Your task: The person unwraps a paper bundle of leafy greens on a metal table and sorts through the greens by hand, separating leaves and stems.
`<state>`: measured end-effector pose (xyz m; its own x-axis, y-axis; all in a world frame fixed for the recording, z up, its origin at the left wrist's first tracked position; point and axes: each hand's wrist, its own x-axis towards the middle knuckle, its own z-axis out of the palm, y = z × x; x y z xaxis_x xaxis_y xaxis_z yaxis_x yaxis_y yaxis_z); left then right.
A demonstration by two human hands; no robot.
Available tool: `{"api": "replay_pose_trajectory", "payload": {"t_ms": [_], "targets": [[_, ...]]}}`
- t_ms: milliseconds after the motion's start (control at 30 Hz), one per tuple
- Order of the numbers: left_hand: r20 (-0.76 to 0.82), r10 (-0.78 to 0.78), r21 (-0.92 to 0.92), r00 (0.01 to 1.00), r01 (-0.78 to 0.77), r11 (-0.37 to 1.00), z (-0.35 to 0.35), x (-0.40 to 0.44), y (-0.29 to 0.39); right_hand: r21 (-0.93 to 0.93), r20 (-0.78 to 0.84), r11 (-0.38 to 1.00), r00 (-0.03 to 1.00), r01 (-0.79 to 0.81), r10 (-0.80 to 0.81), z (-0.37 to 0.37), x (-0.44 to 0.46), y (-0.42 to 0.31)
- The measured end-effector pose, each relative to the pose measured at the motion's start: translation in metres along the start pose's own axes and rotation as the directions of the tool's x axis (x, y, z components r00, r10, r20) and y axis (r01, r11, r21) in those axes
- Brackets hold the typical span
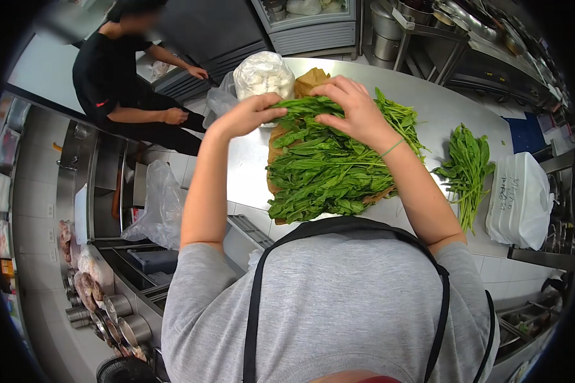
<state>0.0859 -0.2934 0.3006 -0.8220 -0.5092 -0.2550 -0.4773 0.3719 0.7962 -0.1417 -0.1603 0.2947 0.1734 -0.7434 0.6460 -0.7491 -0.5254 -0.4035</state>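
A large heap of long-stemmed leafy greens [326, 169] covers brown paper [273, 179] on the steel table in front of me. At the heap's far left edge, my left hand [252, 116] closes thumb and fingers on the leaf ends of some greens. My right hand [354, 112] arches over the far side of the same heap. Its fingers and thumb are curled round greens there, partly hidden by the hand. A smaller bunch of greens [464, 166] lies apart on the right.
A clear bag of something white [264, 76] and crumpled brown paper [313, 82] sit beyond the heap on the steel table [453, 105]. Bagged white containers [519, 200] stand at right. A person in black [124, 83] stands at far left, near a hanging plastic bag [158, 204].
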Motion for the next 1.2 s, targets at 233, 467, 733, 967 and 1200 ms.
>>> {"api": "replay_pose_trajectory", "payload": {"t_ms": [233, 467, 733, 967, 1200], "targets": [[0.091, 0.051, -0.237, 0.995, -0.028, 0.971, 0.061, 0.025, -0.028, 0.009, 0.142, 0.993, 0.984, -0.114, 0.111, 0.009, -0.048, 0.028], [0.072, -0.150, -0.260, 0.986, 0.164, 0.952, 0.068, 0.034, -0.050, -0.052, 0.249, 0.994, 0.963, -0.096, 0.106, 0.020, -0.090, 0.037], [0.015, -0.143, -0.273, 0.990, 0.142, 0.952, 0.040, 0.028, -0.058, -0.124, 0.383, 0.972, 0.894, -0.199, 0.232, -0.005, -0.111, 0.050], [-0.020, -0.063, 0.148, 0.998, 0.065, 0.987, 0.019, 0.011, 0.019, 0.039, 0.083, 0.988, 0.985, -0.153, 0.149, -0.006, -0.050, 0.015], [-0.072, 0.095, 0.272, 0.993, -0.072, 0.960, 0.016, 0.008, 0.044, 0.311, 0.190, 0.920, 0.964, -0.237, 0.184, 0.016, -0.018, 0.009]]}}
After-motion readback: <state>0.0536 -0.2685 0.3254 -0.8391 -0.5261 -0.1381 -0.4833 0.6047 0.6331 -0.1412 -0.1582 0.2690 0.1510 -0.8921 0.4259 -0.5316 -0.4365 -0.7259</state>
